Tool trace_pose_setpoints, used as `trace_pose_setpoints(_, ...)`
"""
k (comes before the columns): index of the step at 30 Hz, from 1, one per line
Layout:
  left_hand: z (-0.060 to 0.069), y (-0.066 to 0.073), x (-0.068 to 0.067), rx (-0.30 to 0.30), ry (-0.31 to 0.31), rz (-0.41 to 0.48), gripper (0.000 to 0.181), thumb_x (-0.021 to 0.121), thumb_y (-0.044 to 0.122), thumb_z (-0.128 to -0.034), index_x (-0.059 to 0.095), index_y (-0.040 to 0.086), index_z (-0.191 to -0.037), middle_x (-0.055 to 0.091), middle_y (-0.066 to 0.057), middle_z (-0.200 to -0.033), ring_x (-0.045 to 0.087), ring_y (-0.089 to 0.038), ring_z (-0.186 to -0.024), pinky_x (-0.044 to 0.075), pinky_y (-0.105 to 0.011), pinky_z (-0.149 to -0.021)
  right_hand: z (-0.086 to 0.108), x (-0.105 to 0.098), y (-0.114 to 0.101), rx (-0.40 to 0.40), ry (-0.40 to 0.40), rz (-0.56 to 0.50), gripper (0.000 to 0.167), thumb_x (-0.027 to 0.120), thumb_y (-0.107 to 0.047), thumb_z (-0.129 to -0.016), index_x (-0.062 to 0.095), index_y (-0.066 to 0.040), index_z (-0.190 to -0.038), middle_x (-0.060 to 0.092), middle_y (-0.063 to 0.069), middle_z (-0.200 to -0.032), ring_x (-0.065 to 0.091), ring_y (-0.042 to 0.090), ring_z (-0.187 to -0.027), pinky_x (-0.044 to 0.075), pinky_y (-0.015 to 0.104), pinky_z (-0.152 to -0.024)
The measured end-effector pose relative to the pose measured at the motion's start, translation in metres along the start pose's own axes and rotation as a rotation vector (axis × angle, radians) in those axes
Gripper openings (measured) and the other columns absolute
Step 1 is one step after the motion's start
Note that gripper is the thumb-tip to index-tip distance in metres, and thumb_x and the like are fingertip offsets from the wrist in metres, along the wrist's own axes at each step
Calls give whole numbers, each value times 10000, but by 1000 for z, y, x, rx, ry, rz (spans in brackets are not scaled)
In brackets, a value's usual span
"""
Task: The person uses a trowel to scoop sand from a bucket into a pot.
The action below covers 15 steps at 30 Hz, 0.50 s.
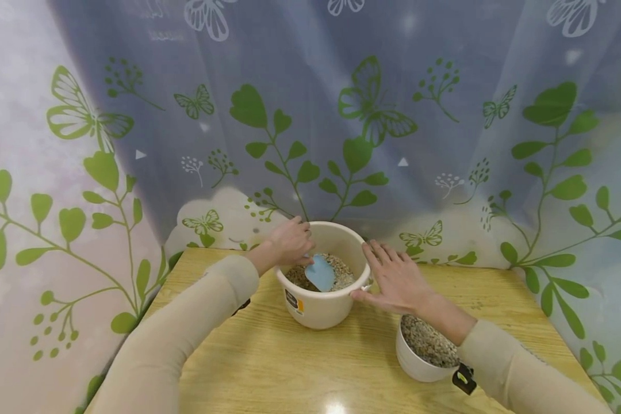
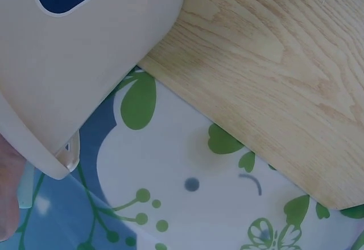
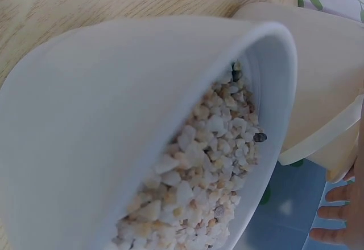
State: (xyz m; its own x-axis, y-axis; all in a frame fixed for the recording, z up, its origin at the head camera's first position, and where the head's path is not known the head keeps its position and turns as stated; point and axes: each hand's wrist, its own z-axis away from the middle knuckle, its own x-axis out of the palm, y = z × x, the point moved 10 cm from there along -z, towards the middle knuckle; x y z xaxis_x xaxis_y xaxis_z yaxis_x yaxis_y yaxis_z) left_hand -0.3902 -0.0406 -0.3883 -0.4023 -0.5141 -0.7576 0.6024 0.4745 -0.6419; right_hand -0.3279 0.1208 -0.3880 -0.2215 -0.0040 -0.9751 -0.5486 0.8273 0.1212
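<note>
In the head view, my left hand (image 1: 291, 240) is over the left rim of a cream plastic bucket (image 1: 318, 313), gripping a light-blue scoop (image 1: 319, 273). The scoop's rounded blade lies against the mixed gravel (image 1: 344, 270) inside; my fingers hide its handle. A bit of the blue handle (image 2: 26, 187) shows beside the hand in the left wrist view. My right hand (image 1: 397, 279) rests against the bucket's right rim, fingers extended and thumb near the front edge. Below my right wrist stands a white bowl (image 1: 416, 368) of gravel, seen close up as pale and tan stones (image 3: 193, 176) in the right wrist view.
A wooden table (image 1: 269, 368) carries both containers. Behind it hangs a curtain (image 1: 310, 144) printed with leaves and butterflies, close to the bucket's far side. The bucket's strap-like handle (image 3: 327, 133) shows in the right wrist view.
</note>
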Motion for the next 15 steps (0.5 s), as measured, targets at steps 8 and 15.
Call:
trace_pose_setpoints(8,-1,0,3,3,-16,10,561,451,700,-1037,747,257,-1213,769,10,-1203,652,-203,-1193,507,-404,-1049,0,0,1,6,-4,1,1122,460,-849,-923,245,-37,-1667,340,229,-1701,455,443,-1507,451,637,-1155)
trace_pose_setpoints(15,-1,0,5,-2,-40,23,576,447,706,-1035,743,261,-1251,762,8,-1230,648,-203,-1202,511,-392,-1024,0,1,0,3,-8,4,1120,462,-844,-926,244,-32,-1666,337,233,-1702,458,448,-1503,449,638,-1158)
